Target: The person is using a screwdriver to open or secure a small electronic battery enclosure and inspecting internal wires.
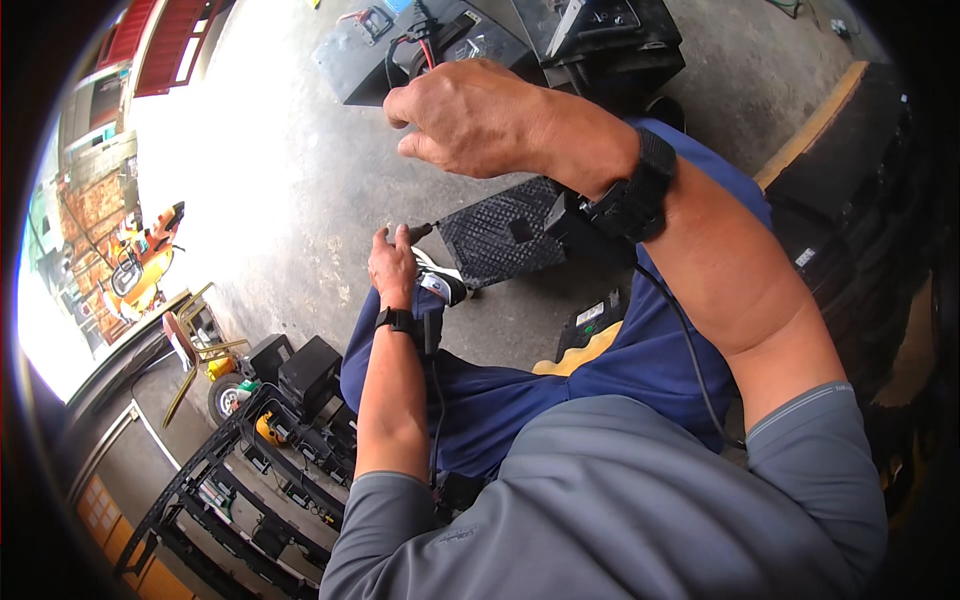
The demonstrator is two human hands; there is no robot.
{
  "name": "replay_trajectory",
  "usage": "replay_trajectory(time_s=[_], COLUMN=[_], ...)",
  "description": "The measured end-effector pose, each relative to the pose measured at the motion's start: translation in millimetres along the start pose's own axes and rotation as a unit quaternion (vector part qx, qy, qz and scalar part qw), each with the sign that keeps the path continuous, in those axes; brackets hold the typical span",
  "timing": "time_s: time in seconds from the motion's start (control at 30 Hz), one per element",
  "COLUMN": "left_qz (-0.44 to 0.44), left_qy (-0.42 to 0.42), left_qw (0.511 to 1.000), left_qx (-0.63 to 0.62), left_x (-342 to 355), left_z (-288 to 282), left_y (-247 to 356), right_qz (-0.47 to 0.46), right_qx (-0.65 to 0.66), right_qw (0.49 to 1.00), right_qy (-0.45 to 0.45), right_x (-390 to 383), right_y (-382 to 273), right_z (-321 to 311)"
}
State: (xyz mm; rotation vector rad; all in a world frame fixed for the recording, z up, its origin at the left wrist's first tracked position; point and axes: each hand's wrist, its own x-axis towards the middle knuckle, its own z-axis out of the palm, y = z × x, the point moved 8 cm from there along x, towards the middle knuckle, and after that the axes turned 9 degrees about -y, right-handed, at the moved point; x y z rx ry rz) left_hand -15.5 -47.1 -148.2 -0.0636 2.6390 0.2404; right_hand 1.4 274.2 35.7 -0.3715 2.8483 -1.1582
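Note:
My right hand (478,118) is raised over a black case (375,75), its fingers curled; what they hold, if anything, is hidden. Beside its knuckles, a thick black cable (420,22) and a red wire (427,52) run at the case. Lower and to the left, my left hand (393,264) is closed around what looks like a screwdriver (421,232) with a dark handle. Its thin end points toward a black diamond-patterned panel (490,235) that lies tilted between my legs. A second black case (610,50) stands just right of the first.
On the left are a black metal rack (215,450) with several parts, black boxes (310,370) and a small wheel (228,396). A dark wood-edged object (830,140) stands at right. Near my legs are a labelled black box (592,318) and something yellow (583,355).

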Motion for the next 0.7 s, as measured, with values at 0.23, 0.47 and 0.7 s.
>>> replay_trajectory(time_s=[0.23, 0.47, 0.7], left_qz=[0.025, 0.1, -0.024], left_qy=[-0.013, 0.074, -0.041], left_qw=[0.999, 0.991, 0.998], left_qx=[0.032, 0.049, 0.048], left_x=[1, -7, 6], left_z=[-2, -9, 3], left_y=[1, 7, -2], right_qz=[-0.005, -0.005, -0.005], right_qx=[0.003, -0.003, -0.004], right_qw=[1.0, 1.0, 1.0], right_qy=[0.003, -0.012, -0.01], right_x=[0, 3, 2], right_y=[-2, -5, -1], right_z=[4, 3, 3])
